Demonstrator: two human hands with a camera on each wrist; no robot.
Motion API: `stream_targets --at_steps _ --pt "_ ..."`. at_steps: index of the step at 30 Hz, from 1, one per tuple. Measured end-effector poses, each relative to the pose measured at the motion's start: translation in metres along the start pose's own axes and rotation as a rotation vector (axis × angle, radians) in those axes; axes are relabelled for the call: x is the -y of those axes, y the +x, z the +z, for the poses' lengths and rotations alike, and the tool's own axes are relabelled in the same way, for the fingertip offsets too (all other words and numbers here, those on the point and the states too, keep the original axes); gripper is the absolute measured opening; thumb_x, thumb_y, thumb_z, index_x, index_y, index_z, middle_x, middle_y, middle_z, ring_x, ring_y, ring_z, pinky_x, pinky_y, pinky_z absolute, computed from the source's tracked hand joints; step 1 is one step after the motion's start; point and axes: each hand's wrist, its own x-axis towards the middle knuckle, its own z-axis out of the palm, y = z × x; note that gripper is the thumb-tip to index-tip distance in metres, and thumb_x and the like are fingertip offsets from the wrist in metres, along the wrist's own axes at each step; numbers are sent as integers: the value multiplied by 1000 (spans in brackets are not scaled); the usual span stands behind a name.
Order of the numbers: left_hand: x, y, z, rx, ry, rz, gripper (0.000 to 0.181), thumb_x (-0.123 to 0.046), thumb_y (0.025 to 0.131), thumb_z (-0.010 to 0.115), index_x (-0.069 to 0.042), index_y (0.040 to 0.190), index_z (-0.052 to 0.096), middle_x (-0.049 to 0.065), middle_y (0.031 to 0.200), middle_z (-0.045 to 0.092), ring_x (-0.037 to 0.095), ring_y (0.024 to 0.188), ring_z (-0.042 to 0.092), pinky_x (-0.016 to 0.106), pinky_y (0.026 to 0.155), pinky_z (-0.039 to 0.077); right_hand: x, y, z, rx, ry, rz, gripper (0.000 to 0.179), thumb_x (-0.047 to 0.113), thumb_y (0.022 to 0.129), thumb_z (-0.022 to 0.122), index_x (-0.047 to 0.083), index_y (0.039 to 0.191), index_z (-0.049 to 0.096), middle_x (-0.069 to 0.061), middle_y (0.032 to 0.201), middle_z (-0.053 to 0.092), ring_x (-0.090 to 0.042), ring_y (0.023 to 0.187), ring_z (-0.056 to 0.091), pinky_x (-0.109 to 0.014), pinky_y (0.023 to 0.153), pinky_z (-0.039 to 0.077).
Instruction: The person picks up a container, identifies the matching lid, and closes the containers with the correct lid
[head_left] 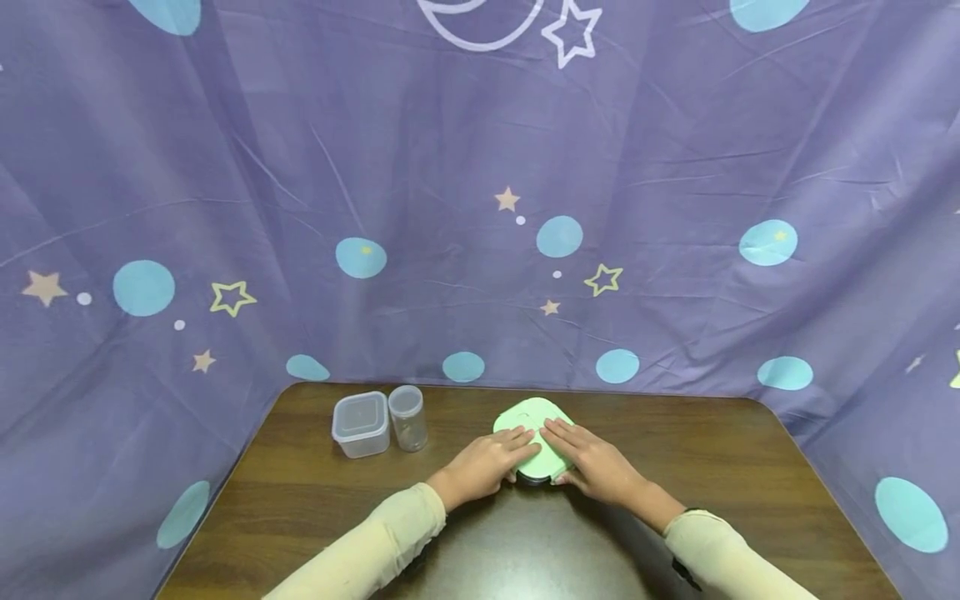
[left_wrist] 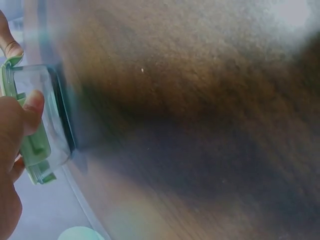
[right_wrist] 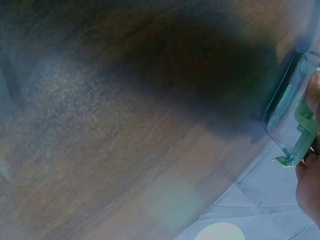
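A clear food container with a pale green lid and side clips stands on the table, in the middle of the head view. On its left side my left hand holds it, fingers across the lid and thumb on a green clip. My right hand grips the opposite side, its fingers also lying on the lid and the thumb lower at the edge. In the right wrist view only part of that hand shows, beside another green clip.
Left of the hands, a square clear plastic box with a lid stands next to a clear round jar. Behind the brown wooden table hangs a purple curtain with stars and dots.
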Motion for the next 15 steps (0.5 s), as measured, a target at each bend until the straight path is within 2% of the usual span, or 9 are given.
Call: stream_targets --at_steps 3,7,12,15 --pt "-2 -1 -2 0 -2 3 67 -18 84 82 -13 145 55 11 148 57 26 136 57 33 113 47 0 0 -2 6 -2 -16 83 35 79 84 -1 146 52 -20 151 52 -39 137 53 -52 109 47" --pt "-4 -2 -3 19 -24 -1 67 -23 87 81 -12 147 54 12 151 54 27 138 55 37 114 46 0 2 -10 54 14 -13 82 37 79 84 -2 145 53 -21 150 53 -40 135 55 -52 106 50" --pt "-6 -5 -7 67 -116 -67 69 -42 92 74 -14 151 49 12 157 47 30 144 48 52 117 41 -1 12 -27 164 90 37 85 36 72 91 2 142 58 -19 149 55 -39 131 58 -52 102 53" --pt "-9 -6 -9 41 -174 -124 72 -52 92 70 -15 150 50 11 156 49 32 144 48 60 117 38 0 20 -35 217 124 69 82 37 71 91 5 140 60 -18 146 58 -37 130 60 -52 102 53"
